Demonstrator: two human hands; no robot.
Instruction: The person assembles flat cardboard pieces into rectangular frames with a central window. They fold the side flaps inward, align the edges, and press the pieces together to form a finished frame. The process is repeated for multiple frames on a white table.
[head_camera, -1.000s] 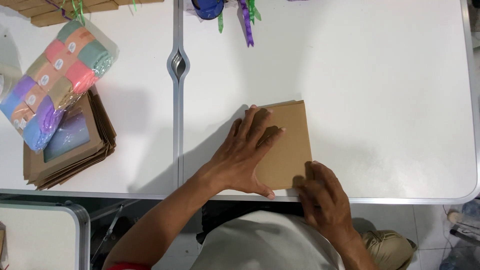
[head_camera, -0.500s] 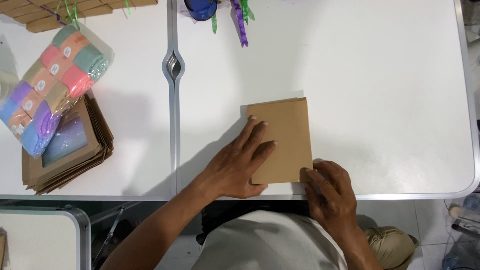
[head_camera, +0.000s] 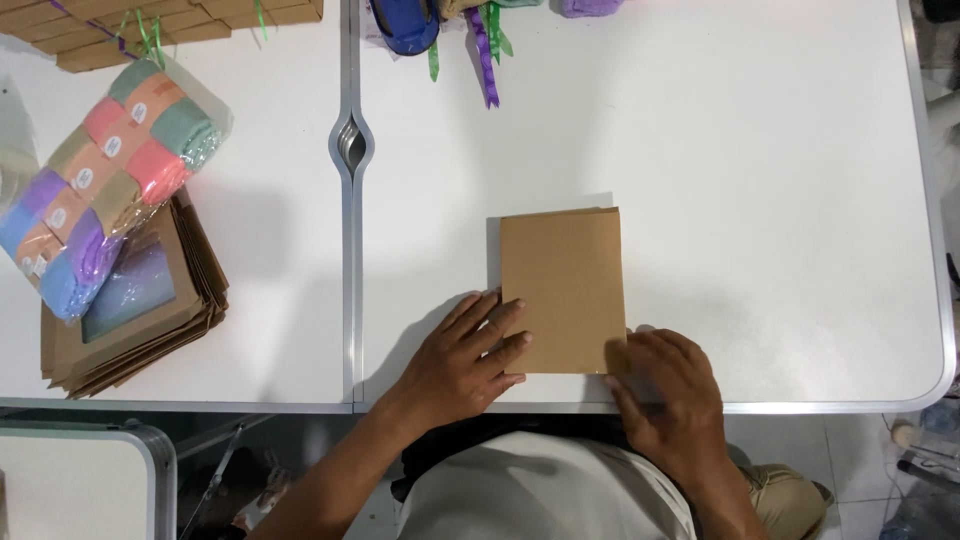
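A flat brown cardboard box (head_camera: 563, 285) lies on the white table (head_camera: 760, 180) near its front edge. My left hand (head_camera: 462, 360) rests flat on the table with its fingertips on the box's lower left corner. My right hand (head_camera: 665, 390) presses on the box's lower right corner at the table's front edge. Neither hand grips anything.
A stack of flat brown window boxes (head_camera: 130, 310) lies at the left, with a clear bag of pastel rolled cloths (head_camera: 100, 180) on top. More brown boxes (head_camera: 150, 25) and green and purple ribbons (head_camera: 485, 45) sit along the far edge. A table seam (head_camera: 350, 200) runs left of the box.
My left hand has slid off the box's top toward its lower left corner, so more of the box shows. My right hand stays at the lower right corner.
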